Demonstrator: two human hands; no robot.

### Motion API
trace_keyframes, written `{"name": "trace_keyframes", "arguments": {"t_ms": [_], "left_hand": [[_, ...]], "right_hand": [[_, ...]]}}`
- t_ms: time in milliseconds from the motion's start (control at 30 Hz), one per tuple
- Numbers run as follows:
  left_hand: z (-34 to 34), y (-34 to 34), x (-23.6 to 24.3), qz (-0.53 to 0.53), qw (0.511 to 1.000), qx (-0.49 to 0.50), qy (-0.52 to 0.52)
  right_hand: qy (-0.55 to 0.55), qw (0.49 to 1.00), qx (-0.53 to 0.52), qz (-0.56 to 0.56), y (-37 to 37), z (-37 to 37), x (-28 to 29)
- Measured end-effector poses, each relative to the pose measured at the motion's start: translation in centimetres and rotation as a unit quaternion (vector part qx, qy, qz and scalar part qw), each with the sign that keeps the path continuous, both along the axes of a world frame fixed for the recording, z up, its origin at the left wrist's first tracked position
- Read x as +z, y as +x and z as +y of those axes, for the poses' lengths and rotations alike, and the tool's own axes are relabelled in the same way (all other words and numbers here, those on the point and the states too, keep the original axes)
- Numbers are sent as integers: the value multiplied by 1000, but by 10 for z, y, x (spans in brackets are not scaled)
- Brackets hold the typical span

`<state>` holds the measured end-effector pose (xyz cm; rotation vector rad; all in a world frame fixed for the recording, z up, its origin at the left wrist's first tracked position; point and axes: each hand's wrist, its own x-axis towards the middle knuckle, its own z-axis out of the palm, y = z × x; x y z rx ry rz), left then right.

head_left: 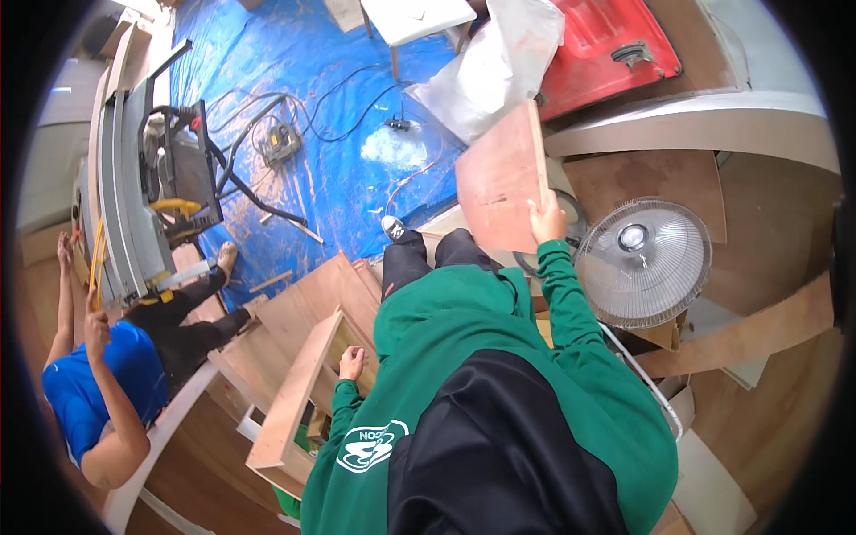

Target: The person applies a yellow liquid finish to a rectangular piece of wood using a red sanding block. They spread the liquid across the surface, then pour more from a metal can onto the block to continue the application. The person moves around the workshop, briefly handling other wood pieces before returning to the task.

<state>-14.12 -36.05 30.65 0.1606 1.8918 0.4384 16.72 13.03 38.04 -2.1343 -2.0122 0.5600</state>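
My right hand [547, 217] is closed on the edge of a reddish plywood panel [499, 174], which stands tilted up ahead of me. The fingers grip its right edge, thumb on the near face. Lower down at my left side is my left hand [353, 363], its fingers loosely curled with nothing visible in them. Close beside it stands an open plywood box frame [290, 401]; I cannot tell whether they touch. More plywood sheets [312, 299] lie just beyond that frame.
To my right stands a round fan [644, 263] with a wire cage. A co-worker in a blue shirt [116, 383] holds a yellow tool [96, 259] beside a table saw [125, 178]. Cables and a power tool [278, 143] lie on the blue tarp [357, 178]. Farther off is a red panel [597, 53].
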Motion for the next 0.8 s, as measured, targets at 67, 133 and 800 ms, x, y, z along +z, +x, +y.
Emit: {"name": "trace_keyframes", "arguments": {"t_ms": [67,133,800], "left_hand": [[10,-13,-1,8,1000,-22,0],[18,-28,-18,32,998,-58,9],[141,103,95,41,991,-58,-113]], "right_hand": [[12,999,-41,-28,15,4,6],[35,997,-64,-19,35,18,-2],[-36,927,-369,-56,136,327,-166]]}}
